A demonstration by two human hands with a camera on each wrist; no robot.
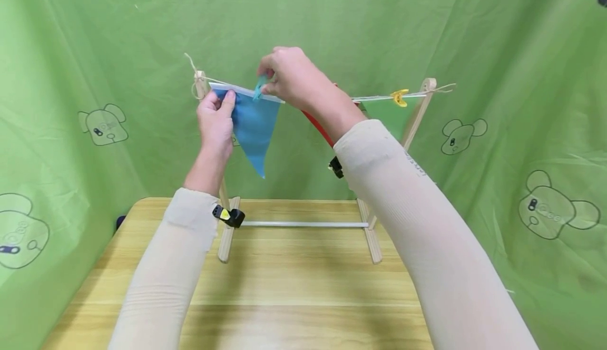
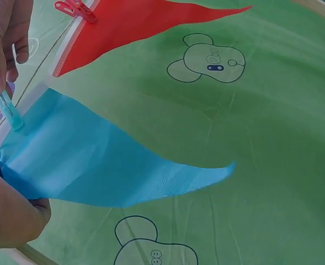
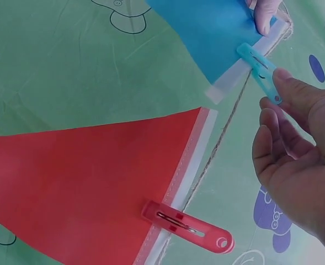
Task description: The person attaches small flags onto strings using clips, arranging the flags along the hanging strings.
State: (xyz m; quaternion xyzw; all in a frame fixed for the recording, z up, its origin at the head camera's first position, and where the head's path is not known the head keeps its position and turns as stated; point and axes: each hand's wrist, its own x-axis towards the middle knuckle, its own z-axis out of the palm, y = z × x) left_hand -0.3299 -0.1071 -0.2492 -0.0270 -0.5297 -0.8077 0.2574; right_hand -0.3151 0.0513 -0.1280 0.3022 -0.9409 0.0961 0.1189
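Observation:
A blue triangular pennant (image 1: 258, 128) with a white top band hangs at the string near the left post. At its upper left corner my left hand (image 1: 217, 120) pinches the cloth, thumb in front. My right hand (image 1: 289, 76) pinches the tail of a teal clothespin (image 3: 260, 73), whose other end sits over the pennant's white band and the string (image 3: 223, 135). In the right wrist view a red pennant (image 3: 90, 182) hangs beside the blue one, with a red clothespin (image 3: 187, 226) on its band. My right forearm hides most of the red pennant in the head view.
A yellow clothespin (image 1: 400, 98) holds a green pennant (image 1: 386, 115) near the right wooden post (image 1: 417, 113). The left post (image 1: 201, 82) carries the string's other end. A white rod (image 1: 303, 224) joins the stand's feet on the wooden table (image 1: 294, 287). Green curtain surrounds it.

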